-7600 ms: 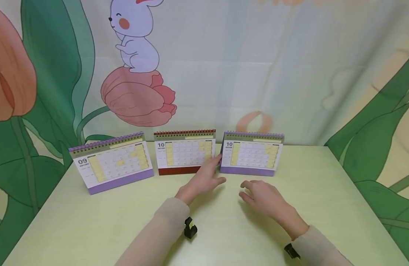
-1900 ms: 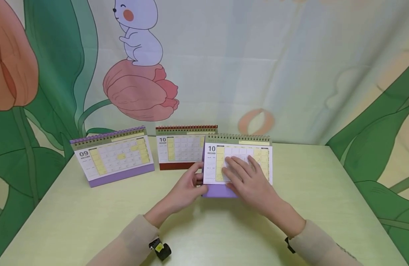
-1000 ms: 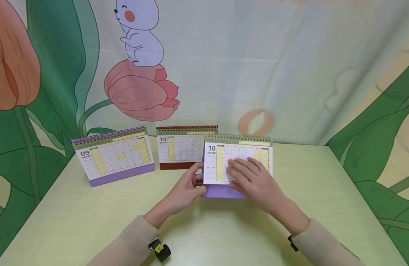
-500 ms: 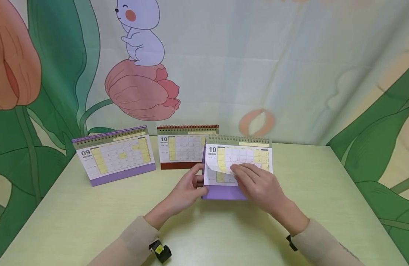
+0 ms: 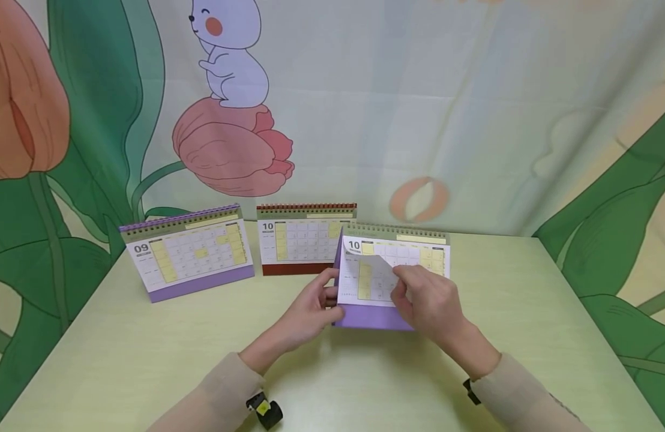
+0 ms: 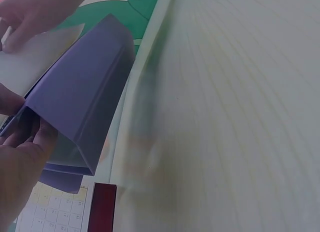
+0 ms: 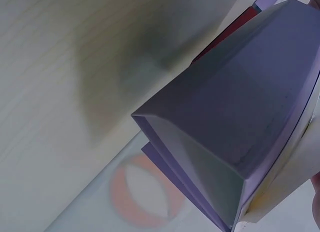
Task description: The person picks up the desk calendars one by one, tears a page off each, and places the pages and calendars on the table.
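Centrally, the nearest purple calendar [image 5: 373, 317] has its left edge held by the left grip [image 5: 306, 312] and a lifted page [image 5: 405, 252] pinched in the right grip [image 5: 431, 303], overlapping the red calendar [image 5: 302, 240]. Rightward, the counter [image 5: 532, 312] runs to a distant edge.

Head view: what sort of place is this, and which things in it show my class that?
Probably an indoor tabletop space, perhaps a staged one; the wider room is out of view. Signs: a cartoon-printed backdrop behind a pale table, and the desk calendar being handled.
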Action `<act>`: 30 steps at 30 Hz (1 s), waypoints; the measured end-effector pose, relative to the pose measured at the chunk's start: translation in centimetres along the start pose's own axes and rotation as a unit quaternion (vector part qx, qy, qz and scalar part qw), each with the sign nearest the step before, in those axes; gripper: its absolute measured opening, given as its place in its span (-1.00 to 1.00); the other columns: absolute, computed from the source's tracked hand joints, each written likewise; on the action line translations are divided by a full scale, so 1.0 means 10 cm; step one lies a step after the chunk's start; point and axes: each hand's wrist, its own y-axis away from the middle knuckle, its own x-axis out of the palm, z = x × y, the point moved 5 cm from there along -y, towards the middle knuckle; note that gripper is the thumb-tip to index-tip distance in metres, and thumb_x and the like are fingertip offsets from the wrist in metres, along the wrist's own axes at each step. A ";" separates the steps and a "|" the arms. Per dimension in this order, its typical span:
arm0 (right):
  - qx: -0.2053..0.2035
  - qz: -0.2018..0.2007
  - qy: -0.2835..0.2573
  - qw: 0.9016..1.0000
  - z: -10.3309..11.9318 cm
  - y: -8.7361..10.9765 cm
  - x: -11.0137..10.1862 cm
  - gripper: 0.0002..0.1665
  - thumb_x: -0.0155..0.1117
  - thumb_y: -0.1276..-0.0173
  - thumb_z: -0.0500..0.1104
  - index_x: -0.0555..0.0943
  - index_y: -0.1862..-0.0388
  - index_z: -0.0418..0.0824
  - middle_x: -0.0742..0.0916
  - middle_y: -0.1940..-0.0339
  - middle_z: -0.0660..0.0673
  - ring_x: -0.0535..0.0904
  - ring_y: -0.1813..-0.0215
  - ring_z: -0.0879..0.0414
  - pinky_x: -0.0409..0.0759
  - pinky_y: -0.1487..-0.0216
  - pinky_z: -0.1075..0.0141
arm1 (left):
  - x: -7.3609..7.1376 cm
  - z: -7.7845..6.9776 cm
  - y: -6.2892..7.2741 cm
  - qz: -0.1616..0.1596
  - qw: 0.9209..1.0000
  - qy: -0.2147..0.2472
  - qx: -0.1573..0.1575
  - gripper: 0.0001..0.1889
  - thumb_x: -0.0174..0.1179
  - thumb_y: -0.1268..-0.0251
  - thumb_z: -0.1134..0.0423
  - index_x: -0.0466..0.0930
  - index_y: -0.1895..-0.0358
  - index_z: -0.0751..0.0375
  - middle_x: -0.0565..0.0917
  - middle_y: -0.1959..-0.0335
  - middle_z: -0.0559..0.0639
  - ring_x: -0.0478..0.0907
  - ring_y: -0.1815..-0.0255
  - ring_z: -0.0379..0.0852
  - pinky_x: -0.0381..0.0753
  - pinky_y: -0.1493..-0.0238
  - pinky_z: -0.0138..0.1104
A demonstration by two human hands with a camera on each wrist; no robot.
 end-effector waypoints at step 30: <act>0.051 0.067 -0.005 0.996 -0.09 0.11 0.12 -0.46 -0.13 -0.72 0.04 0.65 -0.25 -0.27 0.70 -0.22 -0.27 0.56 -0.31 -0.26 0.32 -0.35 -0.34 | -0.01 0.03 -0.01 -0.009 1.000 -0.007 0.009 -0.41 0.00 -0.42 0.66 0.24 -0.46 0.22 0.59 -0.27 0.31 0.62 -0.10 0.10 0.64 -0.03 -0.24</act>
